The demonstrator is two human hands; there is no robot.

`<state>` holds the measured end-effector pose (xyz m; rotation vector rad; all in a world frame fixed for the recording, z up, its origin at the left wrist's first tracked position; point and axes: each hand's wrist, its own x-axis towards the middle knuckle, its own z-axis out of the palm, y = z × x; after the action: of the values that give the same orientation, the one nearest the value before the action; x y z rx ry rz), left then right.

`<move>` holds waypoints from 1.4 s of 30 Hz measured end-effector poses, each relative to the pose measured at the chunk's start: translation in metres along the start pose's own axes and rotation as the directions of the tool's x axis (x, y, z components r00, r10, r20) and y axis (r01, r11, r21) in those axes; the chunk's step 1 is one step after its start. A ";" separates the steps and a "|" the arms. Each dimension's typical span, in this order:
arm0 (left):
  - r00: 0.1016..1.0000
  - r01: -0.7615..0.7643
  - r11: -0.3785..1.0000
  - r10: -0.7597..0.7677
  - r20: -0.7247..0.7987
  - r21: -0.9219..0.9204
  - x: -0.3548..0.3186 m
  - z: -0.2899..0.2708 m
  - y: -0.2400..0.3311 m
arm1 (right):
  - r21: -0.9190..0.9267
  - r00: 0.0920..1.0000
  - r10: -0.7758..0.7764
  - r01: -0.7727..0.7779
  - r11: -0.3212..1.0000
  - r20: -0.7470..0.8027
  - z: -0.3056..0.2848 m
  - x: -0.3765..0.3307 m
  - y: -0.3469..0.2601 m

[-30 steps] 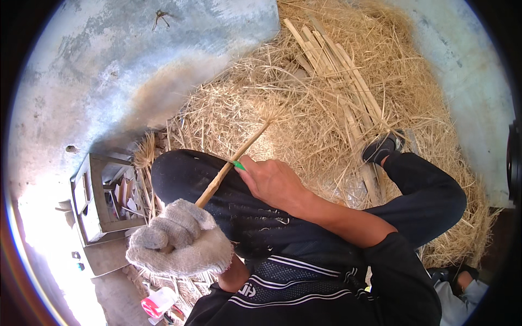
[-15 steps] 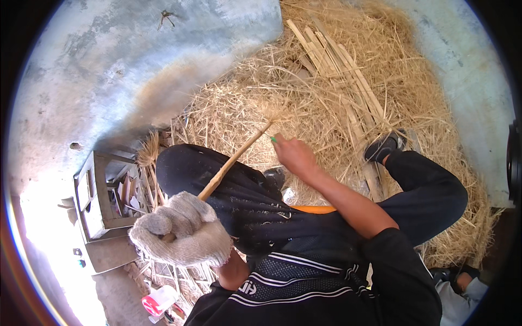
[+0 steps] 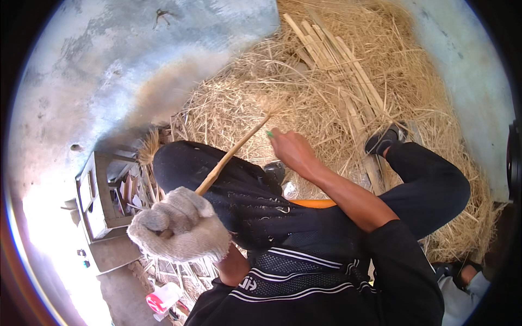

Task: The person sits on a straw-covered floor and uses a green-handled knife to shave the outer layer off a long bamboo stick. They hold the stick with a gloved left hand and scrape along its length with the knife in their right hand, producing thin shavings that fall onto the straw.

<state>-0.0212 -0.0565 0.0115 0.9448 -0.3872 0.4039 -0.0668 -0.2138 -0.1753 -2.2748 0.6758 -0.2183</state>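
The left hand [image 3: 182, 232], covered by a pale knitted work glove, is seen closed into a fist, its fingers [image 3: 163, 223] wrapped tight around the lower end of a thin bamboo strip [image 3: 234, 154]. The strip is held slanting up and to the right, over the dark-trousered knee, its far end reaching the straw pile [image 3: 326, 92]. The bare right hand [image 3: 291, 152] is placed at that upper end; its fingers [image 3: 274, 138] are curled together, and something small and green is pinched at the fingertips, though what it is cannot be made out. Whether the right fingers actually touch the strip cannot be told.

The left hand's palm and the strip's lower end are hidden inside the glove. An orange object [image 3: 312, 204] is mostly covered by the right forearm and the leg. A bundle of split canes [image 3: 331, 60] is seen lying on the straw, and a grey crate [image 3: 100, 195] stands on the concrete floor at the left.

Compared with half a second ago, the right hand has been slid further up the strip, away from the gloved fist, which has stayed nearly in place.
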 end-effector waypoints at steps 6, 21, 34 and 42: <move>0.999 0.012 0.998 -0.009 -0.050 0.063 -0.002 0.007 0.004 | -0.177 0.998 -0.041 0.034 0.984 -0.037 0.012 0.009 0.031; 0.996 -0.024 0.987 0.038 -0.082 0.158 -0.003 0.012 0.000 | 0.143 0.946 -0.323 0.318 0.937 0.015 -0.040 -0.037 -0.093; 1.000 0.015 1.000 -0.015 0.012 0.023 0.001 -0.003 -0.002 | 0.029 0.962 -0.274 0.273 0.962 0.015 -0.015 -0.021 -0.068; 0.966 0.040 0.995 -0.015 0.260 -0.092 0.006 -0.008 0.000 | -0.088 0.999 0.045 -0.044 0.995 0.017 0.007 0.004 0.009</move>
<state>-0.0152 -0.0489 0.0101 0.9096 -0.6258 0.2341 -0.0649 -0.2168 -0.1865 -2.3393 0.7384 -0.1485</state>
